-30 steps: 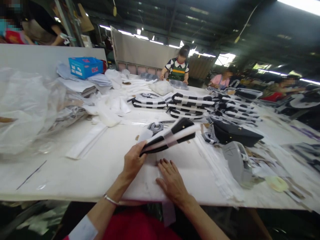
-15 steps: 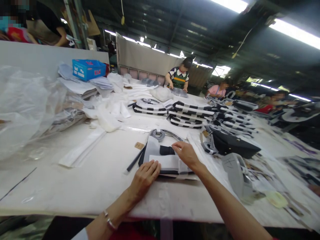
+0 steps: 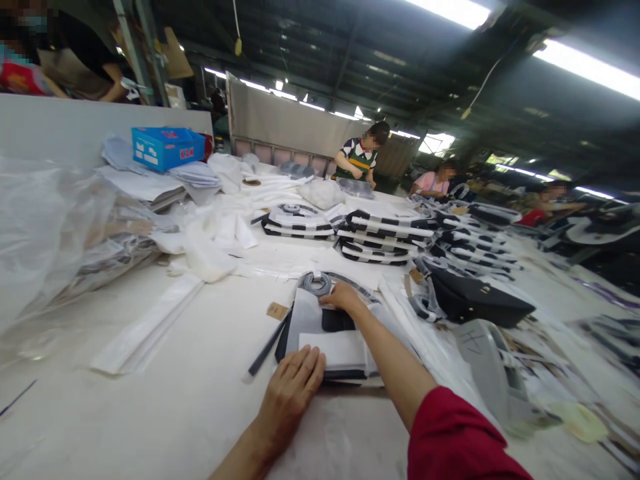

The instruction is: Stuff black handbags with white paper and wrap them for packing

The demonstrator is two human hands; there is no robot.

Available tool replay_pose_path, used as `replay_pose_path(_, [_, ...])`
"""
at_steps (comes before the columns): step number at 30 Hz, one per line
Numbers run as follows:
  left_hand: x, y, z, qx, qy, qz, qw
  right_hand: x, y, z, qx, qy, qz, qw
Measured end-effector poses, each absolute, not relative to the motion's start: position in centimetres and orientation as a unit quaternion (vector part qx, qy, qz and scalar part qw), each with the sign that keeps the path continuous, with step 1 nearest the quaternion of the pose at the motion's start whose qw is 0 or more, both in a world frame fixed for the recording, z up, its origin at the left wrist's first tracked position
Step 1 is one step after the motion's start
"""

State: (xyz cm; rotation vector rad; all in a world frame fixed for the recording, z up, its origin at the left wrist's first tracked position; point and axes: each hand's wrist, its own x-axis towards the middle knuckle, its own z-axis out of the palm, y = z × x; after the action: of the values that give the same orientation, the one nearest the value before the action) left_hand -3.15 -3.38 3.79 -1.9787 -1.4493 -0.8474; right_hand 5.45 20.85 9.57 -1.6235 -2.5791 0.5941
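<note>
A dark bag (image 3: 283, 341) lies flat on the table in front of me, mostly covered by white and translucent wrapping (image 3: 335, 350). My left hand (image 3: 299, 380) rests on the wrapping at the bag's near left corner, its fingers stretched out. At the bag's far side, my right hand (image 3: 345, 298) has its fingers pressed together beside a coiled grey strap (image 3: 317, 283). What those fingers hold, if anything, is hidden. A black patch (image 3: 336, 320) shows just below this hand. A brown tag (image 3: 277, 311) lies by the bag's left edge.
Stacked bags with white wrapping bands (image 3: 385, 237) stand farther back. To the right are a black bag (image 3: 475, 297) and a grey curved piece (image 3: 483, 360). Clear plastic (image 3: 60, 227) heaps at the left, near a blue box (image 3: 169, 148). A person (image 3: 357, 160) works across the table.
My right hand has moved away from me, from the black patch to the coiled strap. My left hand stays on the bag's near left corner. The view has shifted slightly.
</note>
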Motion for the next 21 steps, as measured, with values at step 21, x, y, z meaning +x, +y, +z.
replay_pose_path(21, [-3.0, -3.1, 4.3, -0.74, -0.536, -0.324, 0.246, 3.7, 23.7, 7.1, -0.588, -0.718, 0.361, 0.087])
